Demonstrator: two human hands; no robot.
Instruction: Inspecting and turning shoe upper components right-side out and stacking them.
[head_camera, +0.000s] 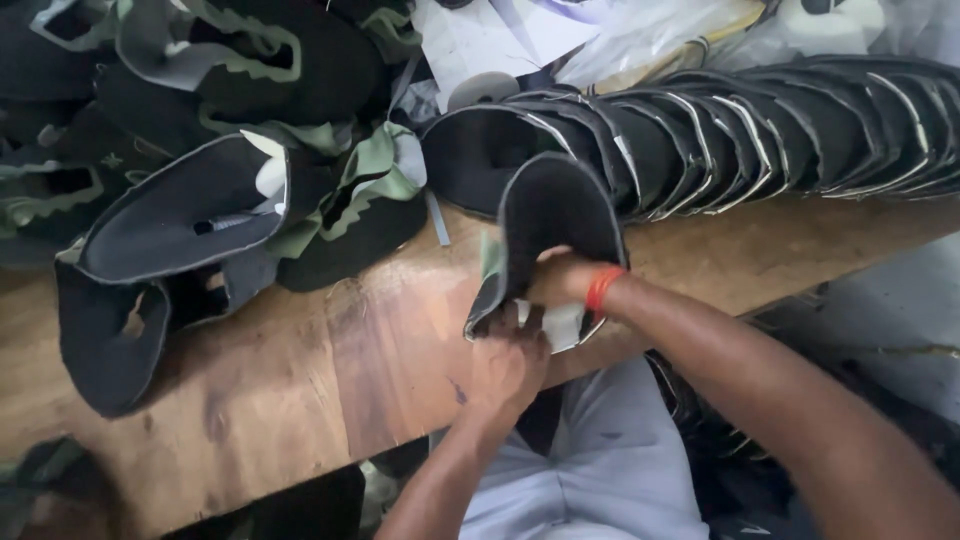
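A black shoe upper (552, 215) with a pale edge stands at the near edge of a worn wooden table (330, 370). My left hand (505, 368) grips its lower part from below, fingers curled on the dark fabric. From the side, my right hand (560, 278), with an orange band at the wrist, presses into the upper's opening and holds it there. A white lining piece (562, 325) shows between the two hands.
A row of stacked black uppers (760, 130) with pale edges lies along the table's far right. A loose heap of black and green uppers (220, 150) covers the left. White plastic and paper (560, 35) lie at the back. My pale trousers (590, 470) are below.
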